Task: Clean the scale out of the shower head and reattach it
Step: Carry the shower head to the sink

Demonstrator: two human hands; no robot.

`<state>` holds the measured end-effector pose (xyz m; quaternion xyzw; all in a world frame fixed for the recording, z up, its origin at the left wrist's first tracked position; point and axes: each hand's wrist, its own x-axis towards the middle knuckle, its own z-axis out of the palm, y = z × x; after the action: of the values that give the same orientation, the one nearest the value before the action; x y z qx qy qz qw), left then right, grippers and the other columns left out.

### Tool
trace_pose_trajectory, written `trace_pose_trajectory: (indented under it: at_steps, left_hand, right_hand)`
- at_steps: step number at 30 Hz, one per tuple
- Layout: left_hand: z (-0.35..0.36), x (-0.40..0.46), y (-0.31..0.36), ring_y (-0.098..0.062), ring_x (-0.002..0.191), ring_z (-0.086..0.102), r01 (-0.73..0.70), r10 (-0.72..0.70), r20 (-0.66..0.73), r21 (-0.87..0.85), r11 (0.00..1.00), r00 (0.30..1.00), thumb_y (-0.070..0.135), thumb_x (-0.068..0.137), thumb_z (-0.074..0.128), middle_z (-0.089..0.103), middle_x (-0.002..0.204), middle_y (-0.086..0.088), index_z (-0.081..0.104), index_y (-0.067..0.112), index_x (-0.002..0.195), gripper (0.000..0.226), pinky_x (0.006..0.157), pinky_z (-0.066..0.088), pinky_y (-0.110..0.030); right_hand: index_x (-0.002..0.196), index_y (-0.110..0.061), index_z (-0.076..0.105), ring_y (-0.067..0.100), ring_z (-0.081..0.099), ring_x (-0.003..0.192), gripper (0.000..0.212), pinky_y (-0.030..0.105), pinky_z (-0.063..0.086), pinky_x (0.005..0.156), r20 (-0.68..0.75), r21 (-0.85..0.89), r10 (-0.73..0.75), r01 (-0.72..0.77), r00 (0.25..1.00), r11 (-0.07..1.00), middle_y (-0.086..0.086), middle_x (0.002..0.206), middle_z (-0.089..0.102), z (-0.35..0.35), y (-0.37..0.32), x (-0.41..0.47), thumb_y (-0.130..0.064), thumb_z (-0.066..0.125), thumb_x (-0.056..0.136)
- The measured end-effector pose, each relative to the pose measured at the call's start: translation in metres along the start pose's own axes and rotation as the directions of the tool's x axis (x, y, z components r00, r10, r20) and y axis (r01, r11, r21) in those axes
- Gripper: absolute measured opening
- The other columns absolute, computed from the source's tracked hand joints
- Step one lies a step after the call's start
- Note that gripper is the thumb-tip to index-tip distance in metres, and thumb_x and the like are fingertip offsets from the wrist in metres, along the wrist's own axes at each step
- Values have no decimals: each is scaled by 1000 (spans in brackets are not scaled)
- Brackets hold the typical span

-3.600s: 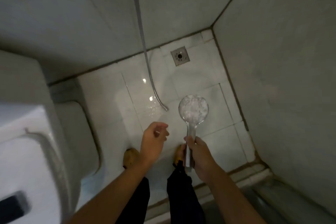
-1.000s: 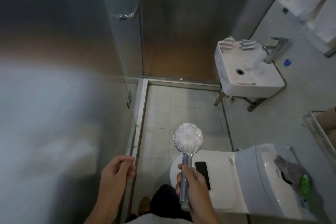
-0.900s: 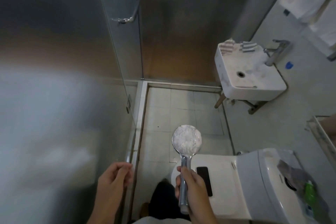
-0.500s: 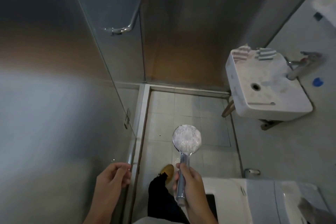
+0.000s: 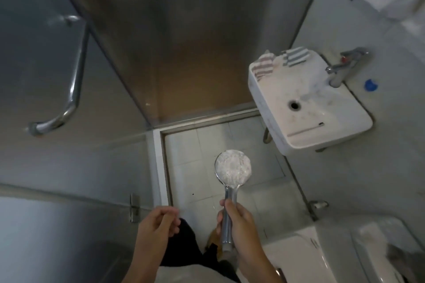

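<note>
Door handle [image 5: 69,89], far L. L hand [image 5: 158,225]: loosely curled, held nothing. R hand [image 5: 239,223]: gripped shower head [image 5: 232,171] by stem, crusted face up, above floor tiles [image 5: 195,145]. Sink [image 5: 310,108], R. Advice: keep face level, carry to sink, scrub there.

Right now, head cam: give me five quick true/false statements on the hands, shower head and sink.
1. The right hand grips the shower head by its handle. True.
2. A hose is attached to the handle's end. False: the end is bare, no hose on it.
3. The spray face is coated white. True.
4. The left hand holds a brush. False: its fingers are loosely curled, holding nothing.
5. The sink is full of water. False: its drain shows; striped cloths lie on the far rim.
</note>
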<state>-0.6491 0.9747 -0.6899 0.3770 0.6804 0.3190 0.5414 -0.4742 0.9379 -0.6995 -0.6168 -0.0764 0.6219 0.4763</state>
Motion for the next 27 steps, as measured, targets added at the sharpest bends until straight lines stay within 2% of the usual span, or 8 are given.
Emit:
trace_pose_trajectory:
  at_steps: [5,8,14,17,21,23,25,27]
  left_hand:
    - [47,43,41,-14,51,59,-13,-10,199,111,994,980,1,91,55,66,60,-8,69,2,79,19,49,47,-19]
    - [84,72,68,-17,58,60,-28,-29,324,169,985,946,3,91,54,68,66,-10,70,5,81,18,56,48,-24]
    - [155,145,123,-14,55,60,-119,-73,609,269,956,790,0,90,55,66,62,-9,66,0,83,14,54,48,-20]
    - [180,180,151,-17,61,63,-158,-106,674,317,935,731,8,93,55,68,66,-7,65,5,87,12,61,50,-30]
    - [203,217,183,-20,73,67,-140,-176,695,373,917,697,20,95,53,71,83,-10,64,10,94,15,69,53,-33]
    - [208,233,191,-19,83,68,-185,-237,720,455,871,653,29,96,50,72,89,-5,65,18,92,19,75,54,-31]
    - [212,246,194,-21,95,67,-295,-277,766,515,805,580,39,96,46,72,98,-3,64,26,88,24,89,53,-38]
    - [217,255,199,-23,101,66,-374,-284,803,516,771,523,53,90,44,72,102,-3,64,32,88,29,95,50,-44]
  right_hand:
    - [89,2,59,22,54,44,25,26,44,43,-108,28,-47,50,993,998,11,58,59,2,-23,26,-20,52,97]
    - [87,1,59,22,53,42,26,25,42,43,-173,56,-69,80,983,995,10,57,59,2,-44,46,-21,51,98]
    - [84,-2,61,20,54,46,23,24,42,45,-361,136,-104,162,927,977,11,56,60,17,-106,105,-19,52,98]
    - [87,0,68,14,62,52,30,22,47,48,-446,128,-122,198,887,972,8,62,66,31,-140,137,-21,51,99]
    - [88,7,68,10,64,55,36,19,48,51,-493,94,-157,232,856,968,9,64,68,50,-178,164,-20,47,100]
    - [89,14,63,5,61,52,36,15,46,50,-512,82,-149,221,846,972,13,66,63,60,-188,173,-13,44,101]
    - [85,5,60,4,58,56,31,12,45,51,-545,62,-143,210,826,976,9,71,58,67,-195,182,-14,42,102]
    - [86,-13,58,14,60,72,28,19,51,65,-570,0,-137,167,810,986,6,82,62,73,-199,192,-34,45,99]
